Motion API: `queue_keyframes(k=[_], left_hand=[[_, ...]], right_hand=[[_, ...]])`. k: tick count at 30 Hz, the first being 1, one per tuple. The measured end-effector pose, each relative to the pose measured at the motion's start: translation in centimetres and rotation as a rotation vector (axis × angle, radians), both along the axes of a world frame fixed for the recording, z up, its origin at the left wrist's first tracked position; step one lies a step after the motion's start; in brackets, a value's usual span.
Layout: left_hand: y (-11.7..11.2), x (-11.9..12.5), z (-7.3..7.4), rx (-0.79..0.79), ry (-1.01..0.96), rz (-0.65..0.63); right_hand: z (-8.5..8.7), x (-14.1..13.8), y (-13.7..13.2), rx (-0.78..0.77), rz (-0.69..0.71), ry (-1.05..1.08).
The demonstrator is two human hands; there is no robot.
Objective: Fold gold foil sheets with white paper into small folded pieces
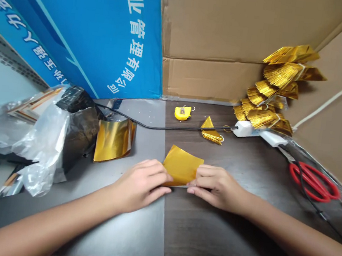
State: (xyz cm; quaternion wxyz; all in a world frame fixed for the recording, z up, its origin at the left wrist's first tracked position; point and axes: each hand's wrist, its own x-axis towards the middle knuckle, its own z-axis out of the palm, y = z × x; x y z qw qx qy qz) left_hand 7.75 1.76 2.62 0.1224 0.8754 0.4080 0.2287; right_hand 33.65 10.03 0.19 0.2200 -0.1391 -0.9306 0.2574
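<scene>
Blue printed banner [77, 29] at far left, 10 o'clock from my hands, with a clear plastic bag [42, 137] at 9 o'clock and a dark plastic bag [80, 133] pushed against it. Next, a curled stack of gold foil sheets [114, 139] at 10 o'clock, still flat, sheet count unclear. A grey mat [127, 230] covers the left half of the dark wood surface [222, 242].

My left hand [140, 184] has fingers together, pressing on the near left part of the gold foil sheet [181, 166]. My right hand [216, 187] has fingers together too, pinching the near right edge against the thumb. The sheet sits on the surface between both hands, where mat and wood meet; can't tell if it's creased yet.

At 12 o'clock, 1 yellow tape measure [182, 113]. At 1 o'clock, 1 folded gold triangle [211, 131], done, and 1 white power strip [244, 128] behind it. At 2 o'clock, a heap of folded, fringed gold pieces [275, 91] against the cardboard box wall [214, 25], roughly 10, overlapping so exact count unclear. At 3 o'clock, 1 pair of red-handled scissors [314, 183].
</scene>
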Motion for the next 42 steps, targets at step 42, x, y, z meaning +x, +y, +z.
queue_keyframes(k=[42], left_hand=[[2.6, 0.0, -2.4, -0.17, -0.074, 0.366]], right_hand=[[-1.1, -1.4, 1.6, -0.059, -0.314, 0.022]])
